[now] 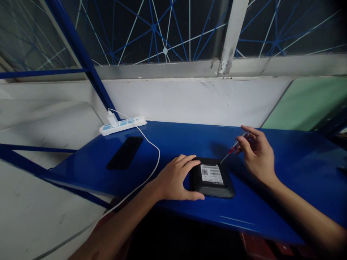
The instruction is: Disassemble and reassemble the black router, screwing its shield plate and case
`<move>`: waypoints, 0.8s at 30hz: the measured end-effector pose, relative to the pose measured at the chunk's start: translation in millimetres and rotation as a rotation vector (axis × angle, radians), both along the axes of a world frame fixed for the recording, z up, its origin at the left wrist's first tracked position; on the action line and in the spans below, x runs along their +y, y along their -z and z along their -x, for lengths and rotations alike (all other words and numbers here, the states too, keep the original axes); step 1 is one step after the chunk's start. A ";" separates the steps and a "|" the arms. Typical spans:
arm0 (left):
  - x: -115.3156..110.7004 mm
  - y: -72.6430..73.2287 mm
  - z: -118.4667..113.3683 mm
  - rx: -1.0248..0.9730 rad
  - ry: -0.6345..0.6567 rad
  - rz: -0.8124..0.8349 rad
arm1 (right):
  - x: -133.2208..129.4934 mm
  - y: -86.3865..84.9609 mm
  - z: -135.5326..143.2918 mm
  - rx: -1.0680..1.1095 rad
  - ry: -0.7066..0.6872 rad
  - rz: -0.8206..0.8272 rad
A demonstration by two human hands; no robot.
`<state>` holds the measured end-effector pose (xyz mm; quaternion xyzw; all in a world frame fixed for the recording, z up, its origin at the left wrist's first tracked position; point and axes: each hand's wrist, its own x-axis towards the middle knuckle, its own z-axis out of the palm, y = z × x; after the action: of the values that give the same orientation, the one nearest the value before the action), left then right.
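A flat black device (214,190) lies on the blue table, with a white printed label (211,174) on its upper face. My left hand (177,178) rests over the device's left side, fingers at its far edge and thumb at its near edge. In my right hand (257,155) is a screwdriver (232,148) with a red and clear handle, pinched between thumb and fingers. The screwdriver slants down to the left, its tip at the far right corner of the label. Whether a screw sits under the tip is too small to tell.
A black phone-like slab (125,153) lies to the left on the blue table (173,139). Behind it stands a white power strip (123,125) with a plugged-in charger (112,119). Its white cable (155,146) crosses the table and drops past my left forearm. Blue metal bars (100,90) stand at the left.
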<state>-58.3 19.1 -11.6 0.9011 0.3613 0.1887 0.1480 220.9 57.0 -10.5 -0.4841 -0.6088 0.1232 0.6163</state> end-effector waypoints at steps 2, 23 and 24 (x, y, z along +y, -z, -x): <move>-0.2 -0.1 0.0 0.002 0.002 0.000 | -0.2 0.8 0.1 -0.009 0.000 -0.002; 0.3 -0.6 0.2 0.010 -0.007 0.011 | -5.9 -6.2 5.6 0.115 -0.139 0.035; 0.3 -0.3 0.3 0.010 -0.008 0.013 | -6.7 -6.4 6.1 0.116 -0.154 0.044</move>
<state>-58.6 19.4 -11.2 0.8996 0.3669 0.1823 0.1514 214.8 50.3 -4.0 -0.4414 -0.6046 0.2111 0.6286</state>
